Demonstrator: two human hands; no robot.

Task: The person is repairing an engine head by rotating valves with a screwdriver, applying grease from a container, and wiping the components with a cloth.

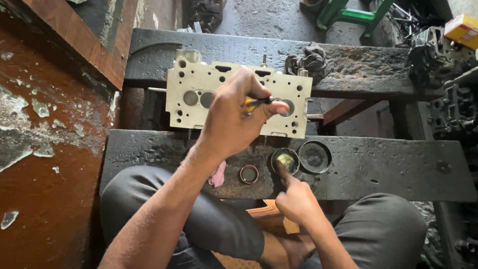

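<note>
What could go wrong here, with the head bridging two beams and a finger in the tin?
1. The cylinder head only spans the gap between two black beams; pressure from the left hand and its yellow-handled tool could likely tip or shift it.
2. The right hand dips a finger into the small open tin near the beam edge; tin, its lid or the small ring could get knocked off.

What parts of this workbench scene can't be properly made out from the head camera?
- The tool with the yellow-and-black handle: the left hand covers most of it.
- The middle of the cylinder head: hidden under that hand.
- The contents of the open tin: too small; the right hand has a fingertip in it.
- The engine parts at right: dark, cut off by the frame edge.
- The pink rag: half hidden by the left wrist.
</note>
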